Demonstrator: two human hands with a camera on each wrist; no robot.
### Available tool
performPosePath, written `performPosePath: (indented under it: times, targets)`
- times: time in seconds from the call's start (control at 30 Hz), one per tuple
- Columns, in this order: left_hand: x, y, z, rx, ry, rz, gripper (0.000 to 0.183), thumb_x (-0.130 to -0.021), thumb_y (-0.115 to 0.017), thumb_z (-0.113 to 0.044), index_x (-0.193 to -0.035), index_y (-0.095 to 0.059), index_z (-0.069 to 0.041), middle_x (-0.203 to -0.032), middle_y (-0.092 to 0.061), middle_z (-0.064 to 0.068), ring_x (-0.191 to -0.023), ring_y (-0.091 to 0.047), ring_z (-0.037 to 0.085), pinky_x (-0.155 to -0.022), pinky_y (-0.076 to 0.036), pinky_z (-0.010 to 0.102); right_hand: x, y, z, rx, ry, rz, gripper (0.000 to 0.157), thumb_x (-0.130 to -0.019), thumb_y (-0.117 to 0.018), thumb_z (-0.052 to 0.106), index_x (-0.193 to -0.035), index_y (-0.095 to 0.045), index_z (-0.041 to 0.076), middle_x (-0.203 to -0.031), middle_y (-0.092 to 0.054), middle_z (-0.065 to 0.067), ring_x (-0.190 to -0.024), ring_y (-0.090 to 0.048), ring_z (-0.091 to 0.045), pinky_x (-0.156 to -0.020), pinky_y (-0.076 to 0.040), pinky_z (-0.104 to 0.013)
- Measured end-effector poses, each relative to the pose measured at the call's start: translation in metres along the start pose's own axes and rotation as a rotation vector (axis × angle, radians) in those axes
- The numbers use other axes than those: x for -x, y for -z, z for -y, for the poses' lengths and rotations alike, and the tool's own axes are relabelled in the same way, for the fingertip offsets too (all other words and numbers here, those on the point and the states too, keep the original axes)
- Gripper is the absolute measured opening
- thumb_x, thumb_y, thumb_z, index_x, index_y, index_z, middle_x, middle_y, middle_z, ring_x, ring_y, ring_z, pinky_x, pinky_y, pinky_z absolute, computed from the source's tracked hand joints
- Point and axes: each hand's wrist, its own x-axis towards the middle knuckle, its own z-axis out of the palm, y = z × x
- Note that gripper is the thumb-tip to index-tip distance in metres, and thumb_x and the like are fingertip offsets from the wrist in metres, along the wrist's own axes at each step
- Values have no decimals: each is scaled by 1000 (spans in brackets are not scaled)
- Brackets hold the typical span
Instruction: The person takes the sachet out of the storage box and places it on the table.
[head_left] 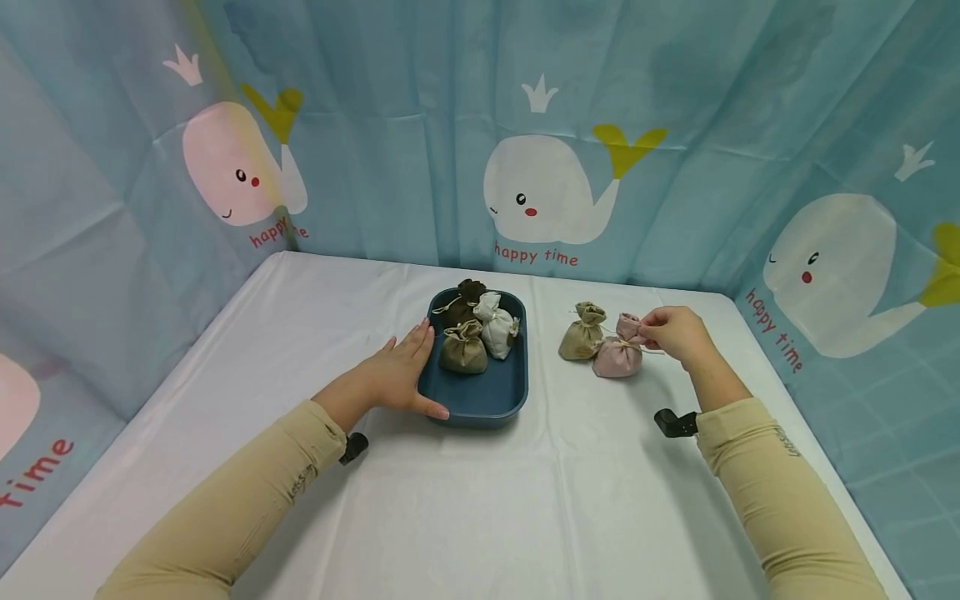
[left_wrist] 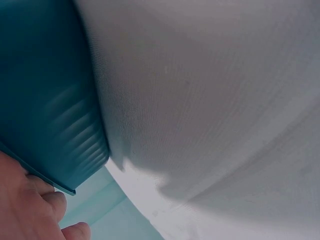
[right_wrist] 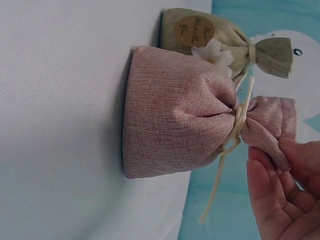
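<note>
A pink drawstring pouch [head_left: 617, 358] stands upright on the white table, its neck tied with a cream cord. My right hand [head_left: 675, 332] pinches the gathered top of this pouch between thumb and fingers, as the right wrist view shows closely. Right beside it is a tan pouch [right_wrist: 225, 40] with a round paper label and a white flower. My left hand [head_left: 393, 371] lies spread along the left side of a blue tub [head_left: 480, 408], thumb at the near corner. Inside the tub sit an olive-brown pouch [head_left: 463, 350], a white pouch [head_left: 497, 327] and a dark brown pouch [head_left: 459, 308].
A white cloth [head_left: 480, 517] covers the table. Light blue curtains [head_left: 390, 167] printed with whales enclose it at the back and sides. A black wrist camera mount [head_left: 675, 423] sticks out from the right sleeve, another [head_left: 354, 448] from the left.
</note>
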Motion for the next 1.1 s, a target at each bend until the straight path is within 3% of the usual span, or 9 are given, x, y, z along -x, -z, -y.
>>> performPosePath:
  times: [0.23, 0.57, 1.1]
  targets:
    - [0, 0, 0, 12, -4, -2, 139, -52, -44, -91, -145, 4, 0, -152, 11, 14, -140, 4, 27, -108, -10, 53, 1, 3, 1, 10, -39, 28, 29, -93, -53, 22, -111, -58, 0, -109, -58, -20, -96, -60, -30, -85, -46, -48]
    - [0, -1, 1, 6, -5, -12, 140, -50, -40, -93, -145, 4, 0, -152, 10, 15, -140, 3, 27, -108, -11, 53, 11, 15, 14, -5, -52, 41, 44, -90, -56, 36, -124, -55, 7, -125, -51, -18, -115, -45, -38, -86, -37, -62]
    - [-1, -3, 2, 5, -7, -18, 142, -48, -38, -94, -145, 5, 0, -152, 12, 14, -140, 2, 27, -108, -11, 52, 14, 20, 24, -67, 19, -5, 45, -91, -55, 36, -125, -55, 6, -127, -50, -18, -116, -44, -37, -93, -33, -61]
